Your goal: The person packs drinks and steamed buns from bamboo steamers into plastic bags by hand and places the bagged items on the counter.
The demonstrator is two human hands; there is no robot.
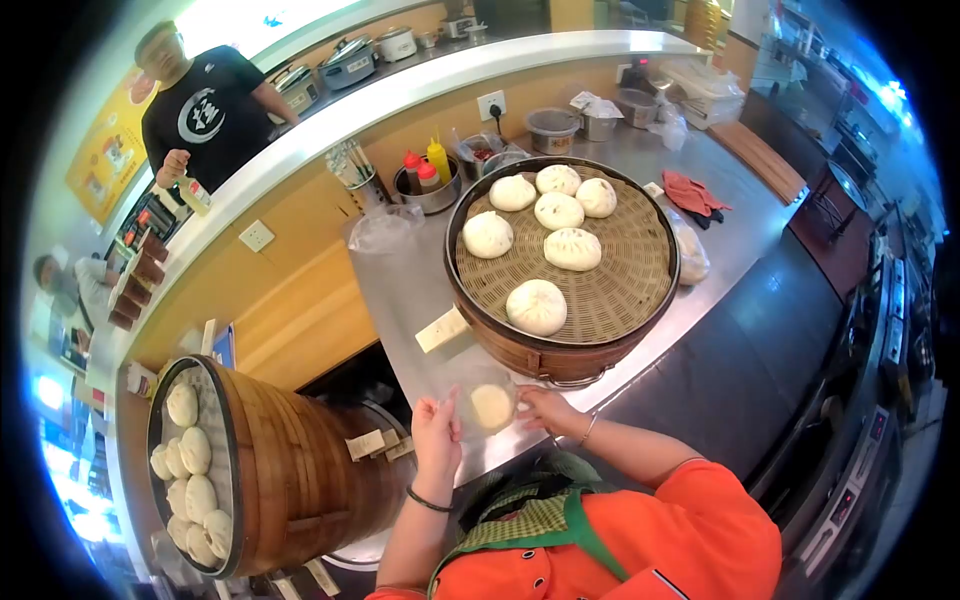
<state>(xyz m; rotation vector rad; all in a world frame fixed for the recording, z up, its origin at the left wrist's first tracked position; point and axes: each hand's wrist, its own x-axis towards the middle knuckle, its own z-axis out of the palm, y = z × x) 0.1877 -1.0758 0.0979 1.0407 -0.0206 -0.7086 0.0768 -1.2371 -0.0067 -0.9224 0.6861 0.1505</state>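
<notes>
My left hand [437, 432] pinches one side of a clear plastic bag [467, 412], and my right hand [546, 411] grips its other side. Inside the bag lies a round, pale bun [491, 406]. Just beyond my hands stands a wide bamboo steamer [560, 356] with a woven mat, holding several white steamed buns. The nearest steamed bun [536, 307] sits by the steamer's front rim. On my left is a tall stack of bamboo steamers [290, 455], with several more buns in its top tier.
Squeeze bottles [437, 160] stand in a metal pot behind the big steamer, beside a container of chopsticks [365, 180]. Lidded tubs [552, 130] line the back wall. A red cloth [692, 190] lies at right. Across the counter [400, 88], a person [205, 110] holds a bottle.
</notes>
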